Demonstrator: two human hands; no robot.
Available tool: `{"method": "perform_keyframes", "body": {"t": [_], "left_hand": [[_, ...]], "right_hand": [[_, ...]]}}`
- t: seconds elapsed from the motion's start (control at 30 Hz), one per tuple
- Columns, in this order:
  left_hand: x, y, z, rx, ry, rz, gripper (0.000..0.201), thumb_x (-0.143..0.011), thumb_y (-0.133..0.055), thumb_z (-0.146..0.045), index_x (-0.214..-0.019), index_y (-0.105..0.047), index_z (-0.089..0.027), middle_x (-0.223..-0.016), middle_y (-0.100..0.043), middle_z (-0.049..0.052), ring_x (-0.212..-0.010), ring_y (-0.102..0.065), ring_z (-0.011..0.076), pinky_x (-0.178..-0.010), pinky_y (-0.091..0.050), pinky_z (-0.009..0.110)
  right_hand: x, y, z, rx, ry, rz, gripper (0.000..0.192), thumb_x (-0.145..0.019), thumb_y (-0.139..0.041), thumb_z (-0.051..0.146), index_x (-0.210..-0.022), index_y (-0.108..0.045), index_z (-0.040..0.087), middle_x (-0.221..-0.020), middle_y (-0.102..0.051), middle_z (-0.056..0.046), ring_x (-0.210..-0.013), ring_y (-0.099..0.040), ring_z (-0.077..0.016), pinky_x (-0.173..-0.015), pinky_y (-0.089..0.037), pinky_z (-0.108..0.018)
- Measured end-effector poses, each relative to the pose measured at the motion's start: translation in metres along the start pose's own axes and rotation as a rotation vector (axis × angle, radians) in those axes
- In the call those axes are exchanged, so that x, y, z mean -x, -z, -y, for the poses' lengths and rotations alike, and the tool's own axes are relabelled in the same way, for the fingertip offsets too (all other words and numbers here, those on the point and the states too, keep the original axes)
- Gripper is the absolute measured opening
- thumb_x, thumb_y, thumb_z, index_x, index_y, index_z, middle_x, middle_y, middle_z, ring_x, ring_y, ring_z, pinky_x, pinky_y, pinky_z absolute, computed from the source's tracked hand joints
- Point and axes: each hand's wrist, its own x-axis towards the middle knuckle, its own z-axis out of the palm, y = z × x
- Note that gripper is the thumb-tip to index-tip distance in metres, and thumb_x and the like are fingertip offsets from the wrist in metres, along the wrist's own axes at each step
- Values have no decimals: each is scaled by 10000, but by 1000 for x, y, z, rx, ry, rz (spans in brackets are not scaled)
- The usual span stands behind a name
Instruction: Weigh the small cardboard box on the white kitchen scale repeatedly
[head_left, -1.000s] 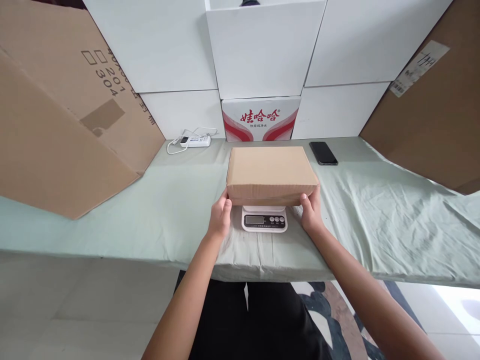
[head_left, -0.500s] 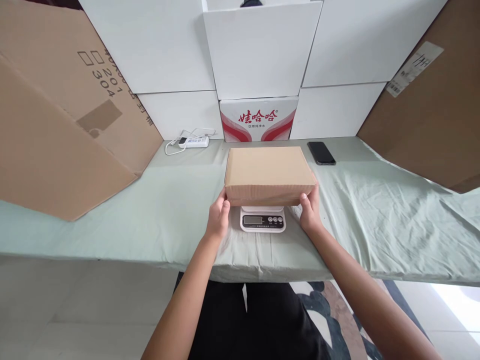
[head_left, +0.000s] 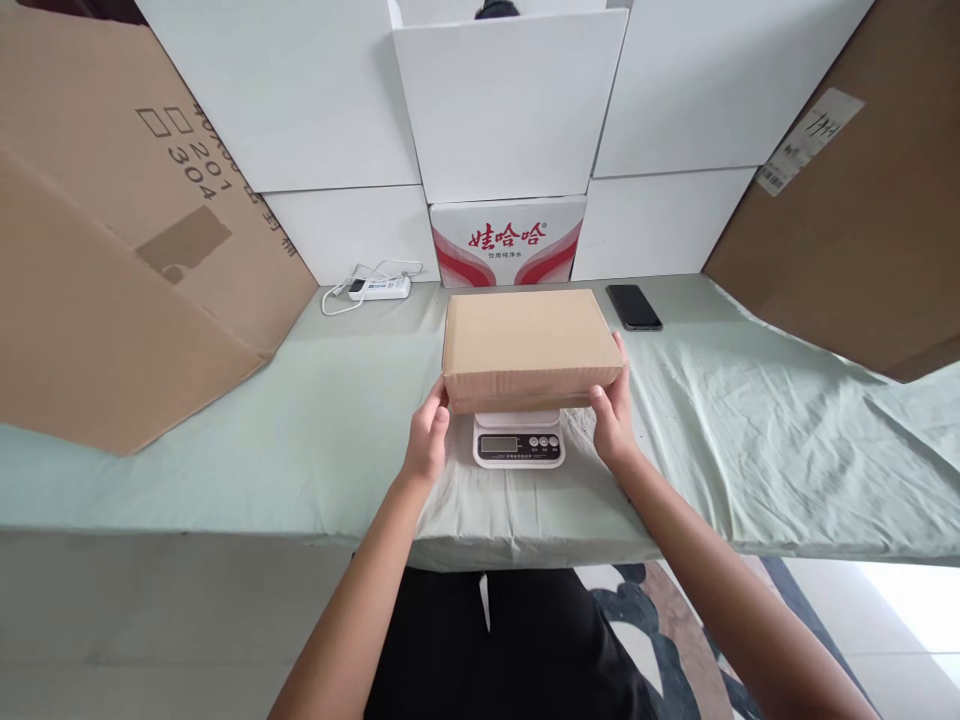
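Behind, cardboard (head_left: 112,250) marked "201 304"; both hands (head_left: 427,440) (head_left: 613,425) grasping plain box (head_left: 531,345) on scale (head_left: 518,448).

Two bare forearms, no sleeves in view; no rings or watch visible; black trousers (head_left: 517,650) below

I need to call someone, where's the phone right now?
The phone lies flat on the table, right of the box, near the back wall.
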Motion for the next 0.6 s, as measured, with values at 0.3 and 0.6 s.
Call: {"method": "perform_keyframes", "body": {"t": [0.3, 0.6], "left_hand": [[-94, 16, -32, 82, -80, 49, 921, -929, -460, -979, -1495, -667, -282, -1598, -716, 125, -1651, -535, 396, -1338, -483, 533], [-154, -10, 73, 87, 113, -46, 1030, -874, -487, -1018, -1549, -631, -253, -1723, -611, 167, -1713, -454, 398, -1414, -379, 598]], "right_hand": [[-67, -1, 35, 34, 237, 43, 927, -989, -549, 840, -1763, -264, 418, -1864, -361, -51, -1772, -295, -424, -1418, -351, -711], [-112, -26, -81, 27, 42, 40, 1103, -869, -594, 924, -1736, -272, 324, -1879, -315, -101, -1784, -237, -373, -1481, -193, -661]]}}
